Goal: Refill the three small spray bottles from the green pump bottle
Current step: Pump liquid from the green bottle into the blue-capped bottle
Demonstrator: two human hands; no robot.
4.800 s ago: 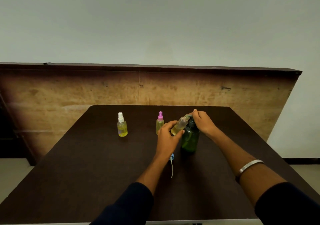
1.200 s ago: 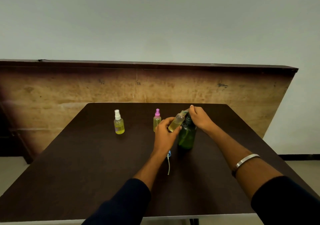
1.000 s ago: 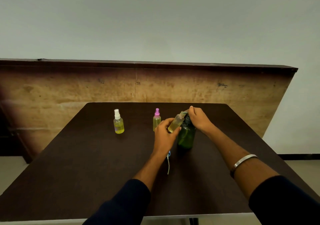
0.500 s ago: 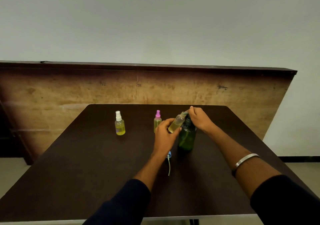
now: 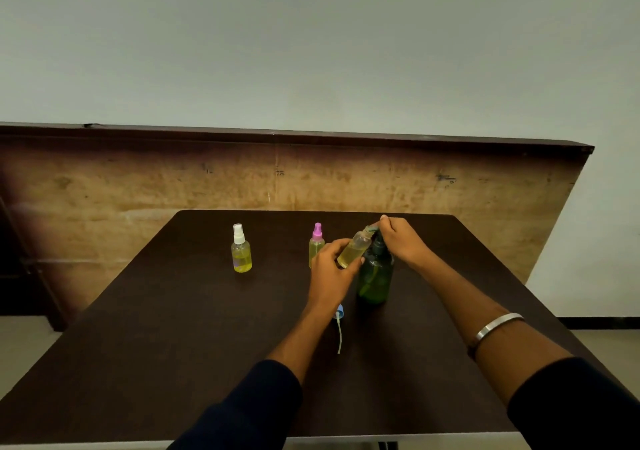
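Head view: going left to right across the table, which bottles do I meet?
White-capped spray bottle → pink-capped spray bottle → uncapped small bottle, tilted in the left hand → green pump bottle, its pump under the right hand.

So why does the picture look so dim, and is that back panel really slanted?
Head view: dim, even light, so the table shows no glare; the wide lens bends the wooden panel; the green pump bottle looks soft but readable.
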